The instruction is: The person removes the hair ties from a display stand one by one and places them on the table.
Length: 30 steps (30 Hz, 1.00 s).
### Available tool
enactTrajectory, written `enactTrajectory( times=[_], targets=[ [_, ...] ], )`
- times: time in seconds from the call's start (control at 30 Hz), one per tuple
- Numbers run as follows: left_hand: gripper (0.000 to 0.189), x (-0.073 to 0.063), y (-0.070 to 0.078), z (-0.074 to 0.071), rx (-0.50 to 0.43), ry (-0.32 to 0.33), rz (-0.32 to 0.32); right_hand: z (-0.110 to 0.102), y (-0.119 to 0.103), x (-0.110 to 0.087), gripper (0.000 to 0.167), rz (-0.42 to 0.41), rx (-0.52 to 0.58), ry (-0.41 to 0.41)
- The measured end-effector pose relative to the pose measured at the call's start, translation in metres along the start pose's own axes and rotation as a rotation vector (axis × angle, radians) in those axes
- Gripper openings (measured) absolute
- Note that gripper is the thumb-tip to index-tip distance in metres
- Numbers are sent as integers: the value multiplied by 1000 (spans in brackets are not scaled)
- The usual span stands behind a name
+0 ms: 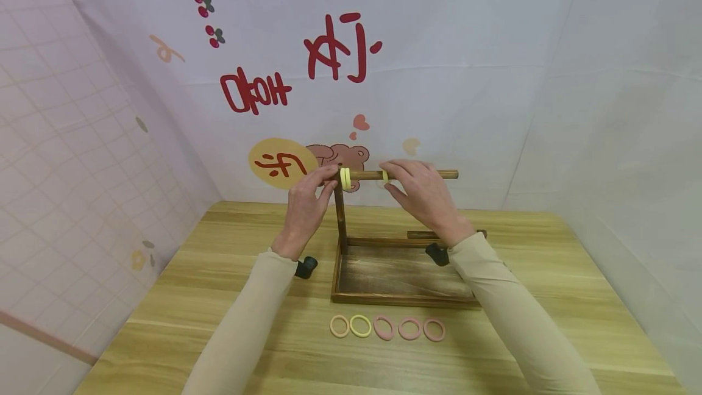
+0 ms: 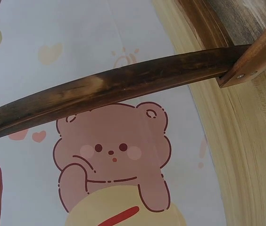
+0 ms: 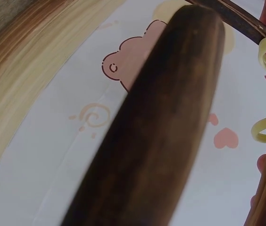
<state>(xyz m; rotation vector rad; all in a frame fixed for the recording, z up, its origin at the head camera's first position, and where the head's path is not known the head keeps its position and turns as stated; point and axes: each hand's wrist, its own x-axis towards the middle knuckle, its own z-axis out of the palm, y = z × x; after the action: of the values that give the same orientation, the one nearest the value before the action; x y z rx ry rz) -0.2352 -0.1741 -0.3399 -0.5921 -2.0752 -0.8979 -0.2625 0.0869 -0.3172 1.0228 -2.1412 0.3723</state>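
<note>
A dark wooden stand point(image 1: 341, 218) has a horizontal bar point(image 1: 446, 174) at the top of its upright post. My left hand point(image 1: 306, 203) pinches the stand between thumb and fingers where the bar meets the post. Two yellow rings point(image 1: 345, 179) hang on the bar right beside that hand. Farther right, my right hand point(image 1: 425, 194) pinches another yellow ring point(image 3: 263, 129) that is around the bar, apart from the other two. The bar's free end sticks out to the right past this hand.
The stand's tray-like base point(image 1: 406, 298) rests on the wood-grain table point(image 1: 247, 334). A lower wooden bar point(image 1: 419, 234) passes behind my right wrist. In front of the base lie an orange ring point(image 1: 331, 327), a yellow ring point(image 1: 351, 325) and three pink rings point(image 1: 400, 328) in a row.
</note>
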Motion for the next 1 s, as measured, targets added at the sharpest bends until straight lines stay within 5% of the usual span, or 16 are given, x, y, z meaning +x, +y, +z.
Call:
enactTrajectory(
  times=[1.0],
  targets=[
    [26, -1, 0, 1, 11, 9, 13, -10, 8, -6, 46, 30, -7, -19]
  ],
)
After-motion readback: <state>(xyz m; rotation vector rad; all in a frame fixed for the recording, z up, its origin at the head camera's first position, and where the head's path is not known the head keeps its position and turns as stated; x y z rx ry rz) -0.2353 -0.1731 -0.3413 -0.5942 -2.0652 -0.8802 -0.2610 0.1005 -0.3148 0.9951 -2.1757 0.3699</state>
